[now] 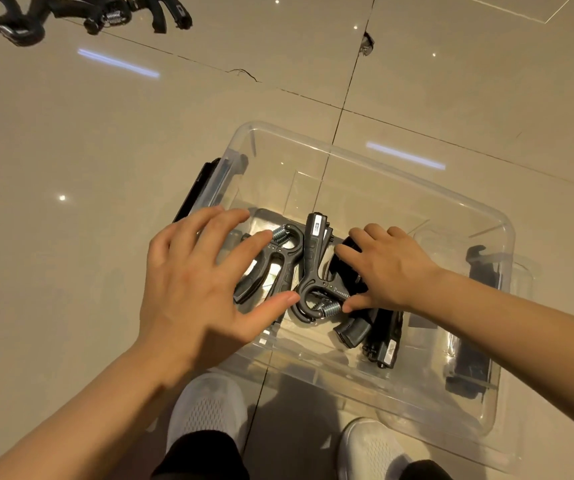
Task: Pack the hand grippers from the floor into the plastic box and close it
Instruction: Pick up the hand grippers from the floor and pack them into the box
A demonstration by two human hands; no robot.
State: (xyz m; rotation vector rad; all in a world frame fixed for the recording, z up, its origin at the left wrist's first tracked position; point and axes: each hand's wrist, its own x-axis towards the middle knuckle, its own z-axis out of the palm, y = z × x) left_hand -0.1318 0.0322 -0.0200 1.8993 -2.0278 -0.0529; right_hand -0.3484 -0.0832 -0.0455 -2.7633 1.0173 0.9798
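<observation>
A clear plastic box (pixel 375 161) stands open on the tiled floor in front of my feet. Several black hand grippers with steel springs lie inside it, one (pixel 313 268) upright in the middle, another (pixel 271 261) to its left, more (pixel 379 337) lower right. My left hand (pixel 195 282) hovers over the box's left side with fingers spread, the thumb near the middle gripper's loop. My right hand (pixel 389 268) lies on the grippers at the right, fingers curved over a black handle, thumb beside the spring. More hand grippers (pixel 88 12) lie on the floor at the far left.
Black latch handles sit on the box's left end (pixel 197 187) and right end (pixel 479 317). My two white shoes (pixel 209 407) stand just below the box. A small chip (pixel 367 41) marks the tile joint beyond it.
</observation>
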